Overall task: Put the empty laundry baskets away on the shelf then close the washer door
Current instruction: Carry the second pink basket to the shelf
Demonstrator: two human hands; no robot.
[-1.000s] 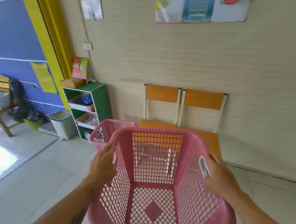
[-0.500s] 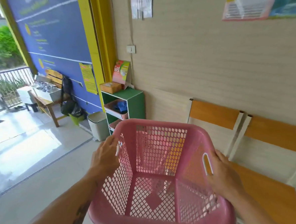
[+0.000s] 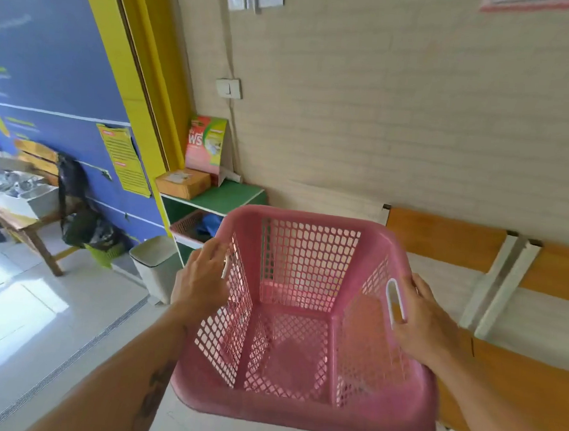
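Basket (image 3: 303,316) and shelf (image 3: 226,196) set the relation that matters: the pink laundry basket is held out in front at about waist height, and the green shelf stands ahead and to the left of it, against the wall, so the left hand (image 3: 202,283) is the nearer one to the shelf. The left hand is wrapped over the left rim by the handle slot, fingers curled around the edge; the right hand (image 3: 423,320) is closed on the right rim beside the white-edged handle hole. The basket is seen to be empty, its sides and floor a mesh of holes, tipped slightly away. A smaller basket (image 3: 192,224) already occupies one shelf compartment. No washer is in view.
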